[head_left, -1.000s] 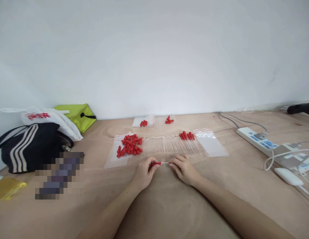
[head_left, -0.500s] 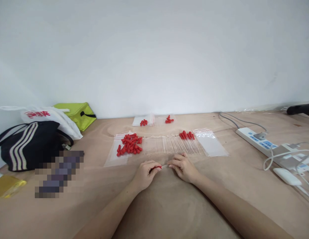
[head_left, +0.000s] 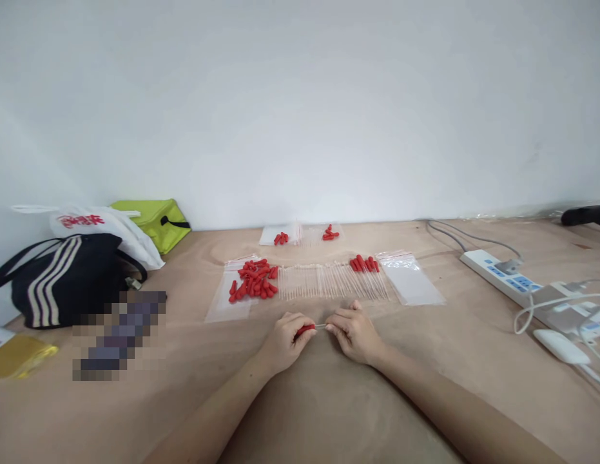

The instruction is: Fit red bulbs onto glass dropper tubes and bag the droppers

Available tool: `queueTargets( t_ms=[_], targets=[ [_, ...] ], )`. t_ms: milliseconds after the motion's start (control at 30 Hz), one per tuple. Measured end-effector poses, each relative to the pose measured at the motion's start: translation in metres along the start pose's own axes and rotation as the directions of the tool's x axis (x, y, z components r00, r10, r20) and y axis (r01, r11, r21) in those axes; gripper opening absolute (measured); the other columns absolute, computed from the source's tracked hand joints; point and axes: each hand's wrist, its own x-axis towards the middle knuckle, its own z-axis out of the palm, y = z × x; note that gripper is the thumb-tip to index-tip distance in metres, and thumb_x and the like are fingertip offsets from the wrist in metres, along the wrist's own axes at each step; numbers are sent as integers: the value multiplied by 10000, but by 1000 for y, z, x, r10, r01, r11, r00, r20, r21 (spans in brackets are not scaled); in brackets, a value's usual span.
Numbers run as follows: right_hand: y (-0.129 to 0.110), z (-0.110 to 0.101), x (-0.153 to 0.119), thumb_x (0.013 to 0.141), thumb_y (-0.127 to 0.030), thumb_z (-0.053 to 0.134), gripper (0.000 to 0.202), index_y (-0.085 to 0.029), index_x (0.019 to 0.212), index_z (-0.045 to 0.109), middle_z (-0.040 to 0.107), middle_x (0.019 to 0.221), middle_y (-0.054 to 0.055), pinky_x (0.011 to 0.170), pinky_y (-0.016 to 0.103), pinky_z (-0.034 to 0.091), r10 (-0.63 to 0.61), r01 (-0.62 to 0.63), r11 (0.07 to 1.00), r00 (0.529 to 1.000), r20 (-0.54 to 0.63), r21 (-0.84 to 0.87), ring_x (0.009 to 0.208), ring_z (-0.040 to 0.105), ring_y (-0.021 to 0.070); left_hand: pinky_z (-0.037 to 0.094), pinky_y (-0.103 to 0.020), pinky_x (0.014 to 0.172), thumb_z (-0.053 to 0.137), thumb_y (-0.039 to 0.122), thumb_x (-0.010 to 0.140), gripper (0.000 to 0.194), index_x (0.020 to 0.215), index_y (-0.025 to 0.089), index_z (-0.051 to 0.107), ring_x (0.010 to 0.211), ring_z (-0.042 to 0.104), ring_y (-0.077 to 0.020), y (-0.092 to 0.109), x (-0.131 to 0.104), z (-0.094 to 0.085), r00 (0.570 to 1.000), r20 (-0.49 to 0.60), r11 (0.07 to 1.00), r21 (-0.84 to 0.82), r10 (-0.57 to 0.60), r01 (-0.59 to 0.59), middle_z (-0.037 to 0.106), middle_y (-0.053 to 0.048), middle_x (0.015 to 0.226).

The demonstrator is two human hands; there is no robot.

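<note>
Pinching a red rubber bulb [head_left: 306,329] between thumb and fingers of the left hand [head_left: 286,341], and a thin clear tube [head_left: 321,326] in the fingertips of the right hand [head_left: 358,335]. Holding both end to end, hands near each other but apart, in front of the middle row on the table [head_left: 300,412]; impossible to tell how far the tube goes into the bulb. In that row, from left to right: on a clear zip bag [head_left: 220,303], a pile of loose red bulbs [head_left: 254,279]; then side-by-side clear tubes [head_left: 300,282], bulb-topped tubes [head_left: 364,263] and another zip bag [head_left: 416,283]. Near the table's far edge, two small red clusters [head_left: 281,238] on small bags [head_left: 268,235]. Toward the far left corner, a striped black bag [head_left: 62,277], white plastic bag [head_left: 111,229] and lime-green bag [head_left: 159,225]. Toward the right edge, a white power strip [head_left: 493,274].
</note>
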Motion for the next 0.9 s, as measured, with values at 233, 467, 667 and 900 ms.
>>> queueTargets(
  t_ms=[233, 467, 667, 900],
  targets=[
    [-4, 3, 2, 876, -225, 334, 290, -170, 724, 575, 585, 643, 12, 625, 274, 205, 20, -20, 1000, 1000, 21, -24, 581, 478, 106, 390, -270, 667, 423, 239, 845, 172, 769, 171, 561, 663, 541, -143, 2, 1, -1, 999, 42, 1000, -11, 11, -11, 620, -24, 720],
    [-6, -1, 7, 895, -230, 321, 298, -180, 747, 575, 581, 663, 6, 650, 269, 245, 36, -36, 999, 997, 62, 1, 646, 501, 114, 396, -281, 705, 415, 244, 865, 186, 825, 178, 584, 717, 538, -153, -5, 4, -5, 996, 73, 999, 19, 46, -48, 611, -30, 761],
    [-5, -10, 7, 841, -224, 431, 185, -191, 818, 611, 585, 735, 39, 661, 298, 234, -65, 74, 981, 996, 53, -181, 737, 481, 152, 427, -270, 736, 422, 230, 866, 197, 981, 204, 580, 782, 541, -151, -14, 3, -10, 1000, -8, 999, -14, 30, -30, 576, -38, 853],
    [40, -23, 13, 831, -232, 395, 237, -182, 821, 627, 626, 786, 59, 703, 306, 269, 410, -479, 839, 869, -277, -258, 784, 518, 187, 459, -318, 688, 537, 184, 758, 449, 1188, 170, 409, 706, 516, -161, -21, 1, -6, 972, -128, 977, 54, -199, 207, 561, -45, 908]
  ],
)
